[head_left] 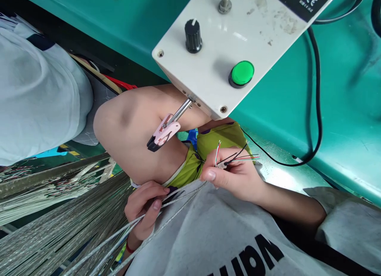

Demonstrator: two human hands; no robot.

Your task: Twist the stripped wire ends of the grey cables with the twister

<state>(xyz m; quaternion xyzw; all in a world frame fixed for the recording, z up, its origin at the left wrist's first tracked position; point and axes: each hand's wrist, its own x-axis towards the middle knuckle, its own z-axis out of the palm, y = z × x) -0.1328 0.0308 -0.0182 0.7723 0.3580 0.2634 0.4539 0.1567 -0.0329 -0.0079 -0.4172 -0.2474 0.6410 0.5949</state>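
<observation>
My right hand (238,174) pinches the ends of thin cables between thumb and fingers. Fine wires (218,153) in red, white, green and black fan out above the grip. Lower left, the fingers of my left hand (145,206) are curled around pale cables (127,226) that run from the bottom left towards my right hand. A red band circles the left wrist. Above the hands, a pink clip (163,133) with black tips sits on a metal rod from a white control box (208,49), its jaws near my bare knee.
The box has a black knob (193,35) and a green button (242,72). It stands over a green bench (351,109) with a black cord (318,93). Many long cables (59,228) hang at lower left. Another person's pale sleeve (38,93) shows at left.
</observation>
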